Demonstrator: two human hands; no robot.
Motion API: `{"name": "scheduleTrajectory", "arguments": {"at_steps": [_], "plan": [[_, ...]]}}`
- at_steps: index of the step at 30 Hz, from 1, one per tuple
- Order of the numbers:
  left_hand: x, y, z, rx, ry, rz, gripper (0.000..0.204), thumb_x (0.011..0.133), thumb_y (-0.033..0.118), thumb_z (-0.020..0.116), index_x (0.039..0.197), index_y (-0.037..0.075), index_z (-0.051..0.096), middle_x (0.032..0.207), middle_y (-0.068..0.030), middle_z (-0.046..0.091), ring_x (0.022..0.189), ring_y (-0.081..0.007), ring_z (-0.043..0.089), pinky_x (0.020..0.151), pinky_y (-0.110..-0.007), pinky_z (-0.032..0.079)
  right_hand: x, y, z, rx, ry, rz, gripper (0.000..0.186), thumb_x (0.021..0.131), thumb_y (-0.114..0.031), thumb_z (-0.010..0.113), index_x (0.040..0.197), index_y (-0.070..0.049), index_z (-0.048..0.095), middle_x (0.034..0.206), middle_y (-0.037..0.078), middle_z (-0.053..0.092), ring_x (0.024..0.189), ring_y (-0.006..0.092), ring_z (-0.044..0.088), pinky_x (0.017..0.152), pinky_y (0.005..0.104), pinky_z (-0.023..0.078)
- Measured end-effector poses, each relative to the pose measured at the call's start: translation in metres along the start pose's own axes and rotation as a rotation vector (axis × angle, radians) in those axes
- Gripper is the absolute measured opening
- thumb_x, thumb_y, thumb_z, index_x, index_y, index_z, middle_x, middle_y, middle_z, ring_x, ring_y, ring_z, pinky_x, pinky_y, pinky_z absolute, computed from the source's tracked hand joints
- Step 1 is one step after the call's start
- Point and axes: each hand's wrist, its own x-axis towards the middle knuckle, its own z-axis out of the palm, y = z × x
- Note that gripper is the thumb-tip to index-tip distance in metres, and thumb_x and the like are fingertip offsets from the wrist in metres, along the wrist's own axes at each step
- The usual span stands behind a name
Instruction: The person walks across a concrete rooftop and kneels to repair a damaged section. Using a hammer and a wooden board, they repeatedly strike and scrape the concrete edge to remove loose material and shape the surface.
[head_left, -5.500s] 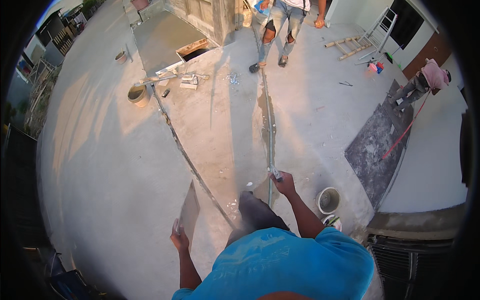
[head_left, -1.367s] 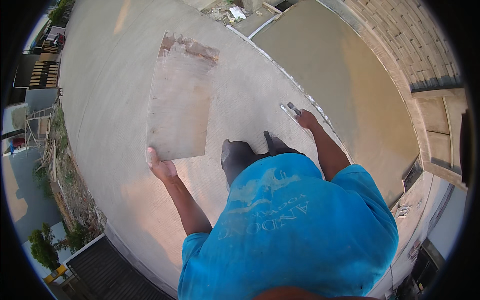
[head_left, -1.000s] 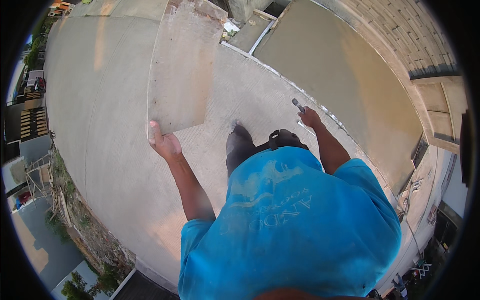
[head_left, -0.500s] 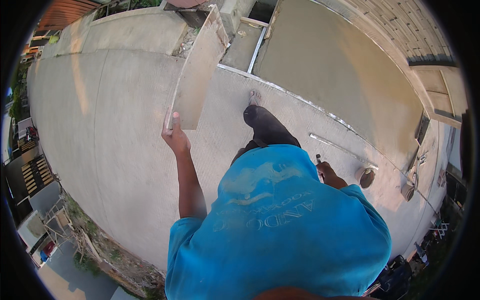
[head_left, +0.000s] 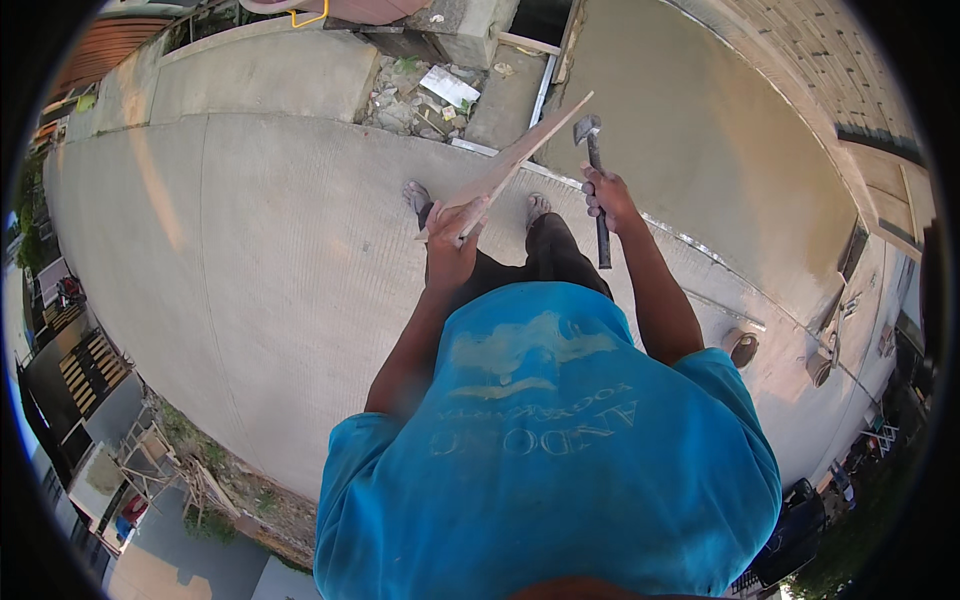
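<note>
My left hand [head_left: 457, 235] grips the near end of a thin wooden board [head_left: 515, 157], which is tilted almost edge-on and points up and to the right. In my right hand [head_left: 608, 197] is a hammer [head_left: 597, 165], held by its dark handle with the metal head up. The hammer head is close to the board's far tip, with a gap between them. Beyond both hands lies a panel of smooth, wet-looking concrete [head_left: 690, 130], bordered by a pale edge strip.
Rubble with a white scrap [head_left: 450, 87] lies in a gap ahead, beside a concrete block [head_left: 478, 35]. A bucket [head_left: 741, 346] and a long straight bar [head_left: 725, 309] are on the right. A ribbed concrete slab [head_left: 290, 230] spreads to the left. A wall [head_left: 840, 70] rises at the far right.
The board has swung from upright on the left to a slant toward the right, turned edge-on. My right hand has come up from beside my body, bringing the hammer into full view.
</note>
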Motion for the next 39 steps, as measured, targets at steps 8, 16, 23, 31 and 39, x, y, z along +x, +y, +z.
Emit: {"name": "scheduleTrajectory", "arguments": {"at_steps": [8, 16, 23, 31, 39], "plan": [[0.088, -0.052, -0.052, 0.086, -0.424, 0.412, 0.048, 0.079, 0.0, 0.066, 0.124, 0.017, 0.067, 0.126, 0.0016, 0.067, 0.112, -0.0166, 0.059, 0.115, -0.052, 0.022, 0.03, 0.02, 0.092, 0.536, 0.379, 0.159, 0.06, 0.083, -0.042, 0.08, 0.113, -0.001, 0.048, 0.097, 0.017, 0.056, 0.059, 0.0118, 0.05, 0.045, 0.0213, 0.04], [0.107, -0.127, -0.101, -0.038, -0.651, 0.587, 0.042, 0.081, 0.003, 0.065, 0.12, 0.017, 0.069, 0.124, 0.0031, 0.067, 0.112, -0.0149, 0.059, 0.111, -0.051, 0.032, 0.016, 0.067, 0.177, 0.811, 0.469, 0.199, 0.042, 0.085, -0.027, 0.078, 0.111, -0.002, 0.056, 0.088, 0.006, 0.058, 0.072, 0.015, 0.059, 0.054, 0.0278, 0.047], [0.112, -0.192, -0.139, -0.039, -0.831, 0.334, 0.055, 0.083, 0.011, 0.07, 0.136, 0.011, 0.055, 0.134, -0.0088, 0.059, 0.123, -0.0267, 0.054, 0.11, -0.047, 0.036, 0.06, 0.169, 0.222, 0.858, 0.646, 0.305, 0.048, 0.083, -0.006, 0.073, 0.125, 0.007, 0.053, 0.111, 0.018, 0.063, 0.093, 0.029, 0.067, 0.078, 0.0402, 0.057], [0.048, -0.392, -0.171, 0.186, -0.446, -1.073, 0.092, 0.09, 0.062, 0.058, 0.152, 0.002, 0.028, 0.154, -0.0251, 0.033, 0.142, -0.0364, 0.035, 0.113, -0.044, 0.034, 0.025, 0.184, 0.216, 0.786, 0.704, 0.443, 0.042, 0.085, -0.006, 0.069, 0.123, 0.002, 0.054, 0.112, 0.013, 0.062, 0.102, 0.0275, 0.064, 0.087, 0.0438, 0.054], [-0.015, -0.399, -0.129, -0.322, -0.54, -1.746, 0.086, 0.088, 0.065, 0.059, 0.141, -0.001, 0.049, 0.136, -0.0214, 0.056, 0.12, -0.0327, 0.058, 0.101, -0.042, 0.046, 0.014, 0.238, 0.176, 0.778, 0.766, 0.488, 0.037, 0.087, -0.011, 0.068, 0.12, -0.001, 0.055, 0.111, 0.011, 0.062, 0.1, 0.0255, 0.064, 0.087, 0.0438, 0.05]]}}
